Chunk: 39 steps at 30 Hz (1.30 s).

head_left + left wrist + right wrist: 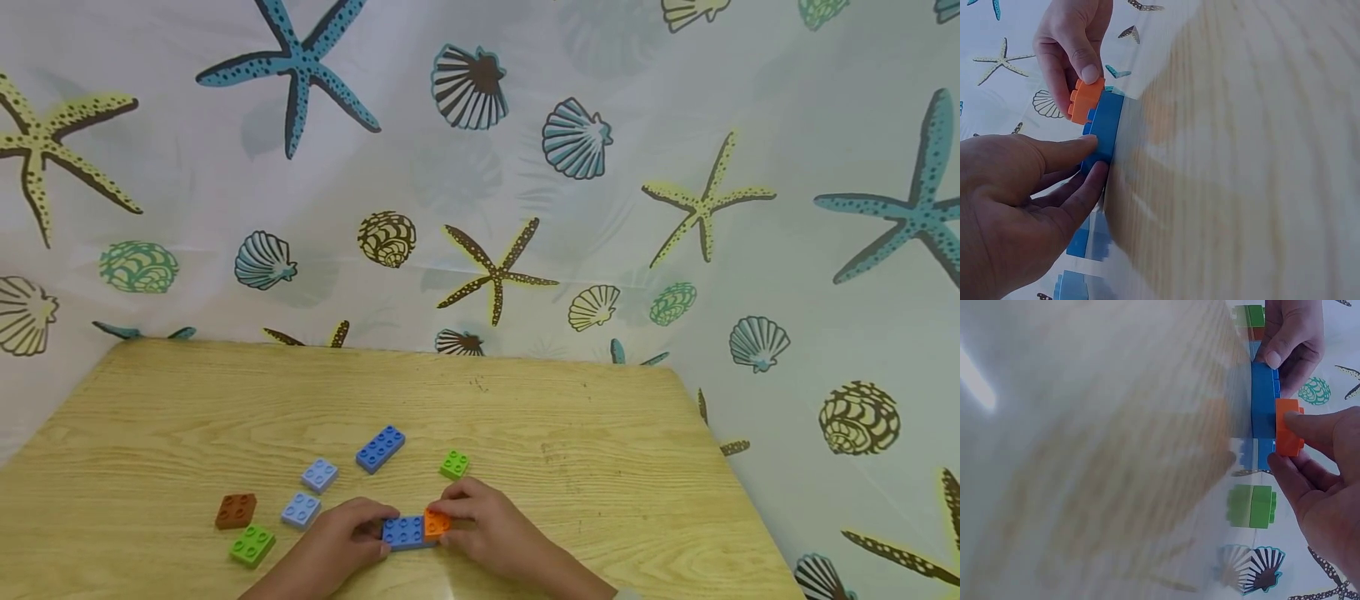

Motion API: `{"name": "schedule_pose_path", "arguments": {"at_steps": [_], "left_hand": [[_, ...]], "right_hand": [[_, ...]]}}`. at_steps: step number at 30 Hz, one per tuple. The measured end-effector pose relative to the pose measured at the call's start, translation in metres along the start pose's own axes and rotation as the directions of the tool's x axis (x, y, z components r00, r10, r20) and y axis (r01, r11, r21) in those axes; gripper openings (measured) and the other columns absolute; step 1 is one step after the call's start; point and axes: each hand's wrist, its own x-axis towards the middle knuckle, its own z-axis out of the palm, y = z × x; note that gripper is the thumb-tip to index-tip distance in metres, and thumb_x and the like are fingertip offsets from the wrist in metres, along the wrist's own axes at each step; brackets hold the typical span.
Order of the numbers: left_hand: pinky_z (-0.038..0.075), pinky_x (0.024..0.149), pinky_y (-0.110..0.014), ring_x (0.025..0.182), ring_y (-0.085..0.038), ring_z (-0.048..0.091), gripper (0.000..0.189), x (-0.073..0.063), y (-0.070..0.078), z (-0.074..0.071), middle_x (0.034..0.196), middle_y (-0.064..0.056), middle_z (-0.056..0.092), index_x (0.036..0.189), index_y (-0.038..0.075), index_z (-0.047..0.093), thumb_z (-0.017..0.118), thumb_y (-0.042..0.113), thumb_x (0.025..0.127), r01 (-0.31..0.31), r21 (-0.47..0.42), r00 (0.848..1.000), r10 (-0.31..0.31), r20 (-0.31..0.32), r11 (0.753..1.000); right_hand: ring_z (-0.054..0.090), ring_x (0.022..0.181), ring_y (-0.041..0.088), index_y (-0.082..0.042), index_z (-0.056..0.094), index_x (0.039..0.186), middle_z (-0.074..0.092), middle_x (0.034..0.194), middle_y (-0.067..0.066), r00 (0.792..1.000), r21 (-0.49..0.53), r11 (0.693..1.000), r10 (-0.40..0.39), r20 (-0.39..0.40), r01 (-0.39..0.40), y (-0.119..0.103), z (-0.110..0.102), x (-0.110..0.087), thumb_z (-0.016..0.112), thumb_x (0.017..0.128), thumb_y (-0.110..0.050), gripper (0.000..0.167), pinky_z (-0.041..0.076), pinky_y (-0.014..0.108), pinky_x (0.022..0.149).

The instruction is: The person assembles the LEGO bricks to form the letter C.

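A long blue building brick (404,533) lies on the table near the front. My left hand (347,533) grips its left end, thumb on the near side and fingers on the far side. An orange brick (435,523) is at the blue brick's right end, pinched between the thumb and fingers of my right hand (487,529). In the right wrist view, the orange brick (1287,428) sits against the studded top of the blue brick (1263,403) and juts past its end. Whether the studs are fully joined I cannot tell.
Beyond the hands lie a second long blue brick (380,449) and a small green brick (454,464). To the left are two light blue bricks (319,475), a brown brick (236,511) and another green brick (252,546). A shell-patterned cloth (525,192) hangs behind the wooden table (600,467).
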Motion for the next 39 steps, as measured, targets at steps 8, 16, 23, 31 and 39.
{"name": "schedule_pose_path", "arguments": {"at_steps": [8, 16, 23, 31, 39], "left_hand": [[0.055, 0.081, -0.038, 0.093, -0.015, 0.058, 0.036, 0.001, 0.0, 0.002, 0.113, -0.001, 0.068, 0.121, 0.01, 0.071, 0.079, 0.012, 0.086, 0.053, -0.014, 0.999, -0.053, -0.014, 0.999], [0.055, 0.082, -0.038, 0.093, -0.015, 0.058, 0.036, 0.001, 0.001, 0.002, 0.114, -0.002, 0.068, 0.121, 0.01, 0.071, 0.079, 0.012, 0.086, 0.049, -0.013, 0.998, -0.05, -0.025, 0.999], [0.056, 0.081, -0.037, 0.095, -0.014, 0.061, 0.034, -0.011, 0.003, -0.007, 0.117, -0.001, 0.067, 0.12, 0.015, 0.072, 0.078, 0.009, 0.087, 0.134, 0.002, 0.986, -0.133, -0.105, 0.991], [0.056, 0.079, -0.034, 0.1, -0.015, 0.061, 0.039, -0.04, -0.015, -0.041, 0.125, -0.007, 0.064, 0.127, 0.012, 0.068, 0.077, 0.014, 0.089, 0.118, 0.117, 0.98, -0.096, -0.174, 0.986], [0.057, 0.086, -0.049, 0.108, -0.03, 0.065, 0.045, -0.056, -0.04, -0.07, 0.133, -0.021, 0.059, 0.13, 0.008, 0.065, 0.077, 0.023, 0.089, 0.11, 0.273, 0.978, -0.055, -0.202, 0.956]], "right_hand": [[0.056, 0.112, 0.003, -0.016, 0.07, 0.13, 0.061, 0.123, -0.008, 0.999, -0.028, 0.999, 0.028, -0.021, -0.029, -0.002, 0.003, 0.002, 0.073, 0.095, -0.019, 0.035, 0.051, 0.022, 0.097], [0.055, 0.114, 0.001, -0.019, 0.071, 0.126, 0.061, 0.119, -0.015, 0.991, 0.146, 0.982, 0.127, -0.033, -0.121, 0.002, 0.006, 0.002, 0.075, 0.092, -0.025, 0.035, 0.047, 0.024, 0.104], [0.056, 0.113, 0.002, -0.021, 0.073, 0.122, 0.061, 0.118, -0.014, 0.99, 0.154, 0.979, 0.137, -0.031, -0.13, 0.002, 0.005, 0.004, 0.076, 0.092, -0.025, 0.031, 0.048, 0.025, 0.102], [0.056, 0.114, 0.003, -0.022, 0.074, 0.122, 0.06, 0.118, -0.016, 0.986, 0.158, 0.974, 0.166, -0.02, -0.161, 0.001, 0.004, 0.004, 0.076, 0.092, -0.024, 0.03, 0.048, 0.026, 0.102], [0.056, 0.114, 0.004, -0.022, 0.074, 0.121, 0.061, 0.118, -0.014, 0.986, 0.168, 0.973, 0.165, -0.019, -0.16, -0.001, 0.004, 0.004, 0.077, 0.091, -0.024, 0.03, 0.049, 0.026, 0.102]]}}
